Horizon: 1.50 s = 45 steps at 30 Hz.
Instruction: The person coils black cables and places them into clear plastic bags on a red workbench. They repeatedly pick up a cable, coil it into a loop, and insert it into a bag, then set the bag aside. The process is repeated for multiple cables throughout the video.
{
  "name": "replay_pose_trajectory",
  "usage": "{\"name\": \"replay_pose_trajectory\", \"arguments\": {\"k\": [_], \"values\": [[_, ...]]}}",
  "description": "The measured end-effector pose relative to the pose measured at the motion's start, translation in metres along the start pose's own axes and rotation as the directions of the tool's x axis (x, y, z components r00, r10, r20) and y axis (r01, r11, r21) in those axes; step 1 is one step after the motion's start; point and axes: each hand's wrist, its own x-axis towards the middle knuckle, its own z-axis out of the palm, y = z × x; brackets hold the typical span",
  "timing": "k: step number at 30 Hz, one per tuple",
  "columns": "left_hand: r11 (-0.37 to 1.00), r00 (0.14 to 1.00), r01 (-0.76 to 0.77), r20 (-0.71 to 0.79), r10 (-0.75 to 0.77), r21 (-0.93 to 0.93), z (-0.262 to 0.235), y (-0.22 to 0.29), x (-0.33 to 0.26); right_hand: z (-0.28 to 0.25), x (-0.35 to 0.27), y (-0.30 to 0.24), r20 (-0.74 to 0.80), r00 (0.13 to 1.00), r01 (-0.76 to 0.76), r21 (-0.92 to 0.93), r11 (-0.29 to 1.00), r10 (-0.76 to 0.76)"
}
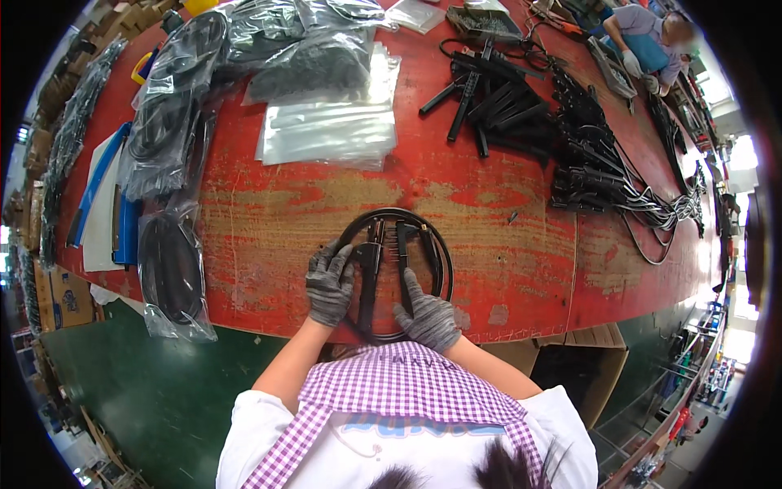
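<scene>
One black coil (393, 212) under each grip (330, 285) (432, 320)

I'm seeing a blue-and-white folder (103, 213) lying on the red table's (513, 273) left side, with a cardboard carton (72, 298) sitting beyond that edge. An open brown box (609, 387) is showing beneath the right half, and a co-worker (645, 54) is occupying the far right.

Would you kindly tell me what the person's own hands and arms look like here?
The left hand and right hand wear matching grey gloves with darker streaks, reaching the wrists. Both forearms are bare, up to loose, short white sleeves.
</scene>
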Motion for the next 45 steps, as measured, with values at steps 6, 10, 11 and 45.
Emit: {"name": "replay_pose_trajectory", "arguments": {"k": [6,10,11,45], "values": [[1.0,1.0,-0.026,0.01,0.026,0.007,-0.002,-0.003,-0.002,-0.019,0.019,0.035,-0.514,0.743,0.461,-0.07,0.884,-0.428],[1.0,0.998,-0.004,0.06,0.004,0.002,0.001,-0.001,-0.004,-0.034,0.053,0.06,-0.598,0.798,0.027,-0.094,0.995,-0.078],[1.0,0.997,0.001,0.074,-0.002,0.014,-0.001,-0.001,-0.003,-0.032,0.058,0.064,-0.472,0.874,0.147,0.041,0.988,-0.11],[0.89,0.993,-0.114,0.071,0.091,0.442,0.026,-0.114,0.182,-0.106,0.299,-0.04,-0.301,0.832,0.44,-0.152,0.885,-0.466]]}}
